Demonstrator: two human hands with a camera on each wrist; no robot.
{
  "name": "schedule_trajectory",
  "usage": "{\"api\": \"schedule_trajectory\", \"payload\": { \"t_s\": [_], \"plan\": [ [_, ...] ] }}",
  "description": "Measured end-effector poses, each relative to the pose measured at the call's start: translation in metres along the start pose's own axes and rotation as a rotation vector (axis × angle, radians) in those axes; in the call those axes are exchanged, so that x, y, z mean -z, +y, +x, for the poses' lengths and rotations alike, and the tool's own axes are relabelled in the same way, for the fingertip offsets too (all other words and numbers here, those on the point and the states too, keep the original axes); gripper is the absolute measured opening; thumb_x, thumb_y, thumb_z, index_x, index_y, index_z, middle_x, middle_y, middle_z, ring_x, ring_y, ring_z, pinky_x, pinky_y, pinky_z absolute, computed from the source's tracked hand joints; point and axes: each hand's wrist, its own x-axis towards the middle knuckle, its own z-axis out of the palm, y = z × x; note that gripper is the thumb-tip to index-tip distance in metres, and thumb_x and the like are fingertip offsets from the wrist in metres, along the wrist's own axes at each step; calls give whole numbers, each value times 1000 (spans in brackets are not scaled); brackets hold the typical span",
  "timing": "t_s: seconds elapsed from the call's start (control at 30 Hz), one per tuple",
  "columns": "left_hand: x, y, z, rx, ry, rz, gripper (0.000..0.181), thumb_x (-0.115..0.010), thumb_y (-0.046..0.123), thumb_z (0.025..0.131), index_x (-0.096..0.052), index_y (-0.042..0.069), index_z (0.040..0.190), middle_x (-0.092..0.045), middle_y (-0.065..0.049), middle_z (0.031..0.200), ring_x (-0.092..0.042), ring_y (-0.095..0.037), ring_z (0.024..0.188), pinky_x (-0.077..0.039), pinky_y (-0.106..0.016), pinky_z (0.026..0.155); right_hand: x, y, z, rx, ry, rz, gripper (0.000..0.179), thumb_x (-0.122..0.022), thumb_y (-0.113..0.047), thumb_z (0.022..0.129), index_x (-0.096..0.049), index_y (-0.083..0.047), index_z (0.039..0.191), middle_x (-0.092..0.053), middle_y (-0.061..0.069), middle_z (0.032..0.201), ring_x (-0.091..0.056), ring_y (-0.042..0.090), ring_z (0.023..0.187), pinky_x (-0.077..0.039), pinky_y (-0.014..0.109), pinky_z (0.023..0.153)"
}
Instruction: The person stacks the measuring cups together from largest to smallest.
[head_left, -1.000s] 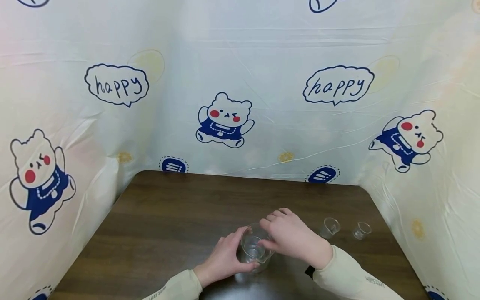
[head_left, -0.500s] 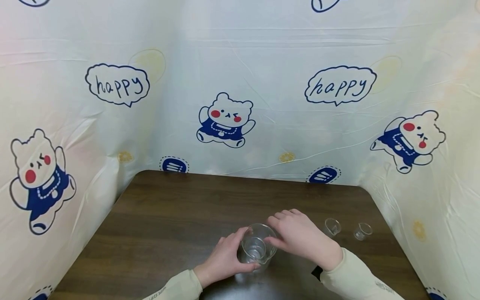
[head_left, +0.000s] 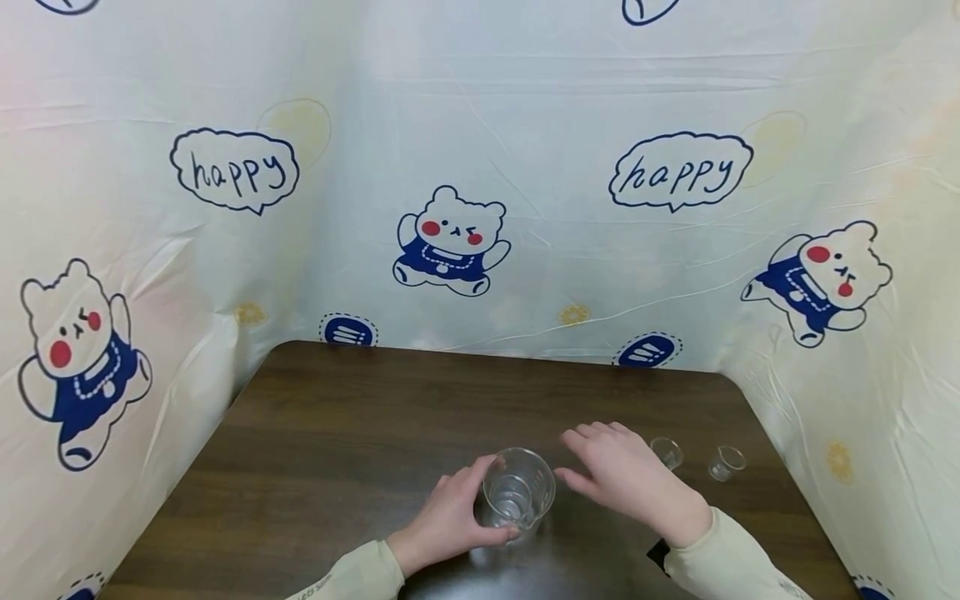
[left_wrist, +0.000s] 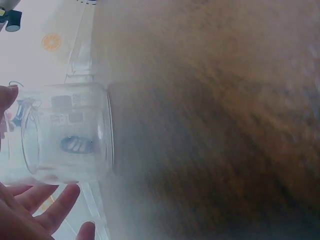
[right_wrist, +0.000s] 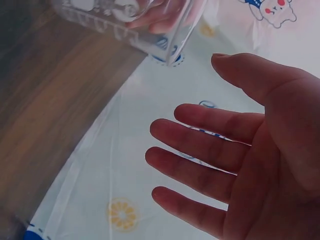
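Note:
A large clear glass beaker (head_left: 542, 492) stands upright on the dark wooden table (head_left: 360, 417). My left hand (head_left: 448, 518) holds it from the left, thumb on the near side and fingers around the far side. Inside sits a smaller glass vessel (head_left: 513, 500), whose rim also shows through the wall in the left wrist view. Just right of the large beaker, apart from it, hovers my right hand (head_left: 622, 471). Its fingers (right_wrist: 200, 145) are extended and nothing lies between them and the thumb in the right wrist view.
Two small glass beakers stand to the right: one small beaker (head_left: 666, 454) partly hidden behind my right hand, and a smaller beaker (head_left: 726, 464) near the table's right edge. A printed curtain (head_left: 525, 125) encloses the table at the back and sides.
My right hand has drawn out of the large beaker's mouth and moved right, leaving the smaller vessel inside. My left hand keeps its hold on the large beaker.

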Motion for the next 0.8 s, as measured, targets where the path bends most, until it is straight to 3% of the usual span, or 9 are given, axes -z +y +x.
{"api": "schedule_trajectory", "payload": {
  "t_s": [0.8],
  "plan": [
    [-1,-1,-1,-3,7,-2,86,-86,62,76,-51,19,142,-63,6,134,-61,-14,115,-44,-46,96,-15,40,-33,-170,-87,33,26,-79,-36,90,-72,-13,100,-70,-1,90,-68,21,81,-54,41,69]
  ]
}}
